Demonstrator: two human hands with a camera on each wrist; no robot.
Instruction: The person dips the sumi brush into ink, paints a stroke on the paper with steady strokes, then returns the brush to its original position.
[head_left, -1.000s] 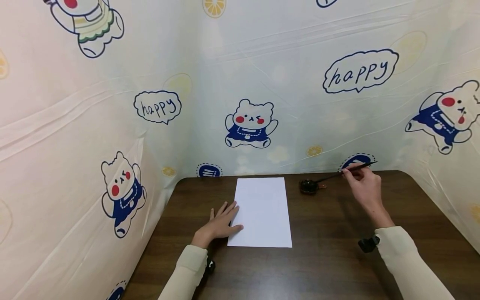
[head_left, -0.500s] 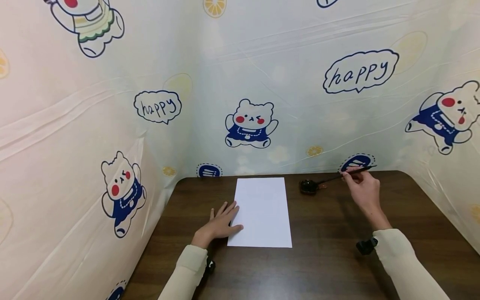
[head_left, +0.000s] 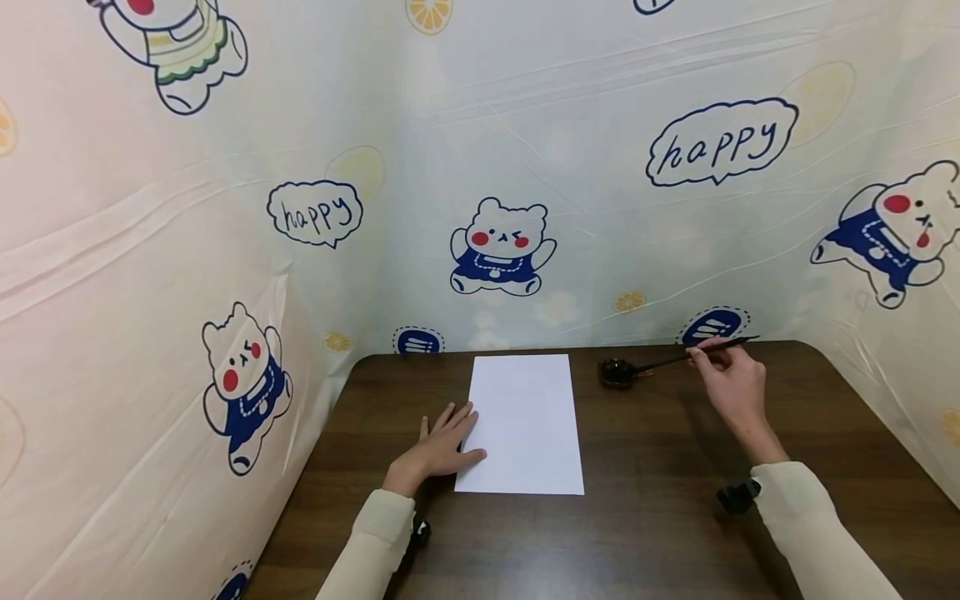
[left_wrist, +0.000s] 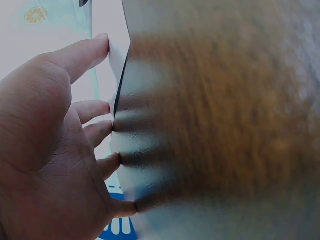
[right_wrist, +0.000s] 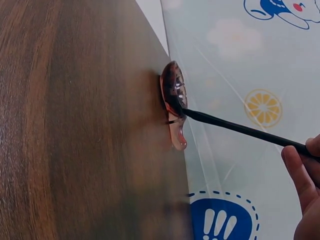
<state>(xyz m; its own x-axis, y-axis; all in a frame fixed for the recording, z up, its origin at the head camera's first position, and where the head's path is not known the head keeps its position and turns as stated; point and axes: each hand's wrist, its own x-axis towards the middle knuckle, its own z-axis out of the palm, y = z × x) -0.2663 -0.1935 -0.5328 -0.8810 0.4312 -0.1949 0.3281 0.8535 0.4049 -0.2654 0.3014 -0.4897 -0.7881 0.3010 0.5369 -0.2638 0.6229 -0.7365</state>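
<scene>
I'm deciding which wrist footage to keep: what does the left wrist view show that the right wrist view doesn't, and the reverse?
Only the left wrist view: the left hand, fingers spread, touching the edge of the white paper.

Only the right wrist view, clearly: the right hand holding a thin black brush, its end at a small dark dish. A dark sliver atop the left view is too cropped to identify.

Both: the wooden table and printed cloth. The right view's white strip may be paper.
</scene>
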